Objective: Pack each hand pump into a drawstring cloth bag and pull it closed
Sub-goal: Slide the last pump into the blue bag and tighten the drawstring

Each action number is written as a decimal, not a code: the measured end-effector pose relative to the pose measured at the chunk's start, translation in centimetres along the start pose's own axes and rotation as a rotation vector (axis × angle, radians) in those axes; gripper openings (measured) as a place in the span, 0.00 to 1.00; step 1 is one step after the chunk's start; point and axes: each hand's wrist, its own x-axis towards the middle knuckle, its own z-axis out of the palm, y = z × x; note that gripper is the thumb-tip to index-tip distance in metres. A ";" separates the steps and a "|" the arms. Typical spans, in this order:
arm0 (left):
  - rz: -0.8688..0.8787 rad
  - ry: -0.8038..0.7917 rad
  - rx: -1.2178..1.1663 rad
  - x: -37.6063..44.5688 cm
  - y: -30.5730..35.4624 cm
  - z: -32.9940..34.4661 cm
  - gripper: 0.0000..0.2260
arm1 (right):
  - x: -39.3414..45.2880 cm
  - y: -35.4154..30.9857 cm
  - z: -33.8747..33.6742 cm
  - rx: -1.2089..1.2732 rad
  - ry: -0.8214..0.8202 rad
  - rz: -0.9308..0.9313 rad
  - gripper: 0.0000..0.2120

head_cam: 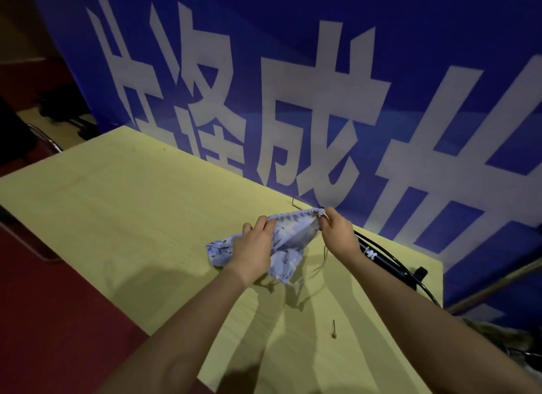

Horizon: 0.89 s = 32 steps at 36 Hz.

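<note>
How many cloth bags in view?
2, maybe more hidden. One cloth bag is held up by its mouth between the left hand and right hand; a second bag lies on the table beneath.

The setting is appearing to be a makeshift work station in a hall or event venue, not a home or a fitted workshop. A large blue banner with big white characters is standing directly behind a plain pale-yellow table, filling the background, and red floor is showing beside the table. A chair frame and dark clutter are sitting in the dim corner at left.
</note>
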 end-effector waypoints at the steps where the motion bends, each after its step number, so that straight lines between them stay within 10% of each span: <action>1: 0.022 -0.014 -0.020 -0.2 0.0 0.2 0.32 | -0.3 0.2 0.0 0.016 -0.025 0.009 0.12; 10: 0.117 -0.089 -0.101 -1.3 1.8 2.6 0.35 | -6.3 5.1 0.7 -0.034 -0.120 0.090 0.29; 20: 0.118 -0.198 -0.170 -2.5 3.8 5.2 0.37 | -12.4 10.7 2.7 -0.597 -0.359 0.232 0.18; 32: 0.148 -0.174 -0.148 -2.7 4.4 6.4 0.39 | -13.2 10.1 3.8 -0.480 -0.235 0.246 0.09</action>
